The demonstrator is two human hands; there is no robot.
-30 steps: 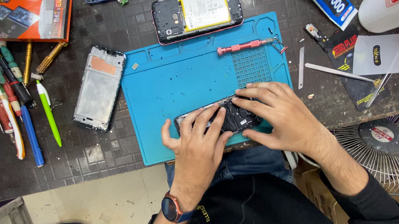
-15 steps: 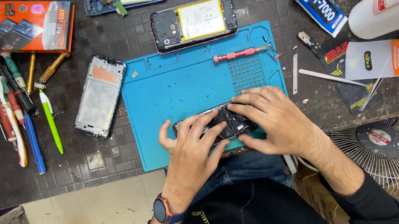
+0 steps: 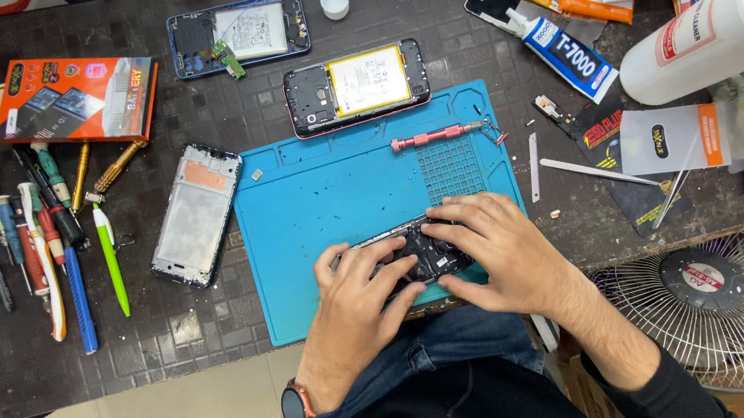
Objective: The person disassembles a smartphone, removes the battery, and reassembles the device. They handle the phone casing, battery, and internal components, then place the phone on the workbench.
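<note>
Both hands press a phone below the orange box.

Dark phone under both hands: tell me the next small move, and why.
Probably lift the fingers slightly and check the seating. Both the left hand and right hand press the dark phone flat on the blue mat, hiding most of it; the red screwdriver lies unused above.

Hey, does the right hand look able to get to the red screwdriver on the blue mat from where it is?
Probably yes. The red screwdriver lies uncovered on the blue mat, just beyond the right hand, with only bare mat between. But both hands, left hand too, are pressed on the dark phone.
</note>
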